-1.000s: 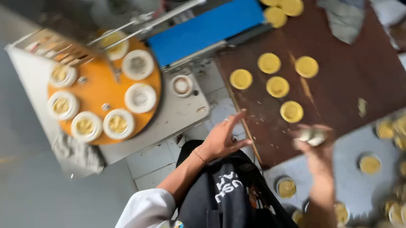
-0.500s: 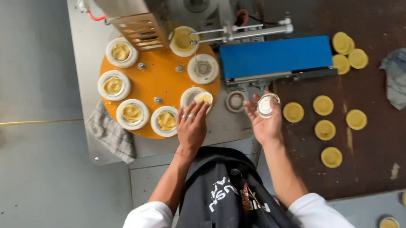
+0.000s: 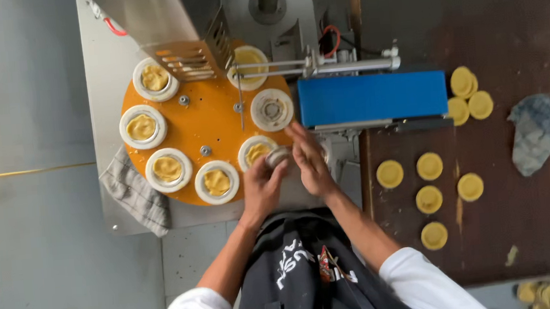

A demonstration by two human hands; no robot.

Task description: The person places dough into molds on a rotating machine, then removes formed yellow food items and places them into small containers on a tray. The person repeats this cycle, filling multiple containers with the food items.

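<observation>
An orange round turntable point(image 3: 202, 124) carries several white ring moulds, most with yellow dough in them. The mould point(image 3: 272, 109) at the right edge looks without dough. My left hand point(image 3: 261, 187) and my right hand point(image 3: 308, 161) meet at the turntable's lower right edge. Together they hold a small round foil cup point(image 3: 278, 157) beside a dough-filled mould point(image 3: 256, 152). My fingers hide part of the cup.
A blue conveyor belt point(image 3: 372, 98) runs right from the turntable. Several yellow pastry shells point(image 3: 430, 191) lie on the brown table, more point(image 3: 468, 95) past the belt's end. A grey cloth point(image 3: 135, 193) hangs at the machine's left, another rag point(image 3: 535, 131) lies far right.
My view swung left from the brown table to the turntable. My right hand carried a foil cup over, and both hands now meet at the turntable's lower right moulds.
</observation>
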